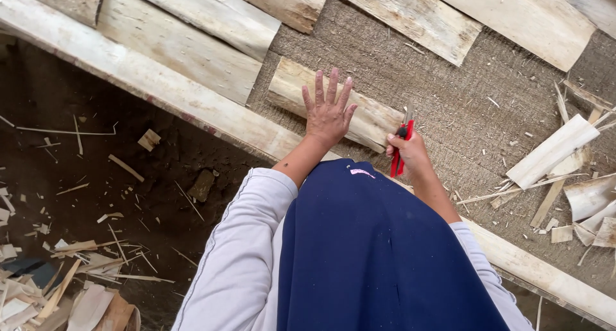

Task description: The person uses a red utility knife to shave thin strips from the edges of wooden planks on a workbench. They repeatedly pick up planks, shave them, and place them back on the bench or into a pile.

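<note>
My left hand (328, 109) lies flat, fingers spread, on a short pale wooden slab (372, 119) that rests on a brown woven mat (443, 93). Just right of it, my right hand (409, 152) is closed around a red-handled tool (402, 148) whose metal tip pokes up near the slab's right end. The tool's head is mostly hidden by my fingers. My grey sleeves and dark blue garment fill the lower middle of the view.
A long wooden beam (160, 87) runs diagonally along the mat's edge. More pale slabs (410, 13) lie across the top. Offcuts and shavings (558, 154) are scattered at right. Dark earth floor (96, 170) with splinters and a scrap pile (58, 292) lies at left.
</note>
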